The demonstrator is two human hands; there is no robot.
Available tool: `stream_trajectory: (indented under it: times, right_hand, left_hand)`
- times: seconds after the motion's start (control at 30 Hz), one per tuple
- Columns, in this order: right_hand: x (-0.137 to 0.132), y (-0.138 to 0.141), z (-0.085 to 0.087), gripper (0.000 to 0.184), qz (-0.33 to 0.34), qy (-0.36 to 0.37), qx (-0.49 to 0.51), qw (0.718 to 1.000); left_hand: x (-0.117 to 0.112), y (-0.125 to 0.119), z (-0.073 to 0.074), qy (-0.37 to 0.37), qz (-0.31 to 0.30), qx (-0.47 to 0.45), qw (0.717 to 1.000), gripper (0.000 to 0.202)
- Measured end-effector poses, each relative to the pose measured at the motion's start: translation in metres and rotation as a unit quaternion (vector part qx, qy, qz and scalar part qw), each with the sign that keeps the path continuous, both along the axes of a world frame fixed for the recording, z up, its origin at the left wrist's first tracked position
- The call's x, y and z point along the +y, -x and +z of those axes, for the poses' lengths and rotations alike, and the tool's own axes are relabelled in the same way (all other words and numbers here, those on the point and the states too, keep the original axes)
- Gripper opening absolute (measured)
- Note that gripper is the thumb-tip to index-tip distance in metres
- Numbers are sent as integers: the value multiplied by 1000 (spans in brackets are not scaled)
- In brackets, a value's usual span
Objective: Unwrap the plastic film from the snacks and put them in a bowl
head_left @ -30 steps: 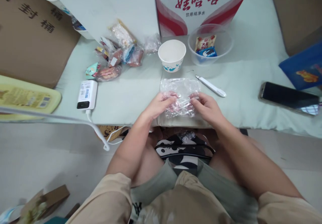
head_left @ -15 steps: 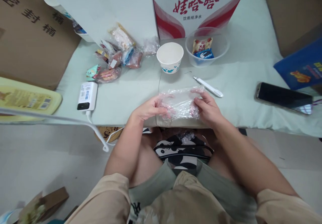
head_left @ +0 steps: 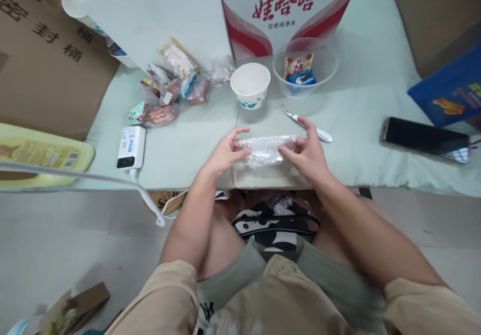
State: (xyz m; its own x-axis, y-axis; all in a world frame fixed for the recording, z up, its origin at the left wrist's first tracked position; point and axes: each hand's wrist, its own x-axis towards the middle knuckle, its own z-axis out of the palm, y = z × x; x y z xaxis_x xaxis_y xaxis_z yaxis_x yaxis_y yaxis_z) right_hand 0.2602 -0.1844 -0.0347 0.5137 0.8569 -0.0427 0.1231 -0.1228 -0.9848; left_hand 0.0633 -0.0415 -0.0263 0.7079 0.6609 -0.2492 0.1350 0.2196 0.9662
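Between my hands, just over the table's front edge, is a crumpled sheet of clear plastic film (head_left: 266, 152). My left hand (head_left: 224, 154) pinches its left end between thumb and fingers. My right hand (head_left: 308, 153) grips the right end, its index finger raised and partly covering a white craft knife (head_left: 323, 135) lying behind. Farther back stands a white paper cup (head_left: 249, 85) with a blue leaf pattern. Right of the cup, a clear plastic bowl (head_left: 326, 69) holds a couple of small snack packets (head_left: 298, 69).
Several wrapped snacks (head_left: 169, 89) lie at the back left, near a white power bank (head_left: 131, 147) with a cable. White cartons (head_left: 289, 29) line the back. A phone (head_left: 424, 138) and a blue box (head_left: 451, 94) are at right. A yellow bottle (head_left: 45, 154) is far left.
The plastic film was spread wider and taller; now it is gathered into a narrower strip. My right hand has turned, with its index finger lifted. The view has shifted slightly.
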Motion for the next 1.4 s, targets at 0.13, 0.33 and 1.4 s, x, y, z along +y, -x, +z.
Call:
stream_trajectory:
  times: [0.13, 0.33, 1.4]
  right_hand:
    - [5, -7, 1, 25, -126, -12, -44, 991]
    - [-1, 2, 7, 13, -28, -63, -172, 983]
    - [111, 2, 80, 20, -43, -9, -381, 924]
  left_hand:
    - [5, -9, -10, -90, 181, -66, 977, 43]
    - [-22, -32, -10, -165, 58, -46, 984, 52]
    - [23, -19, 5, -88, 105, -67, 988, 12]
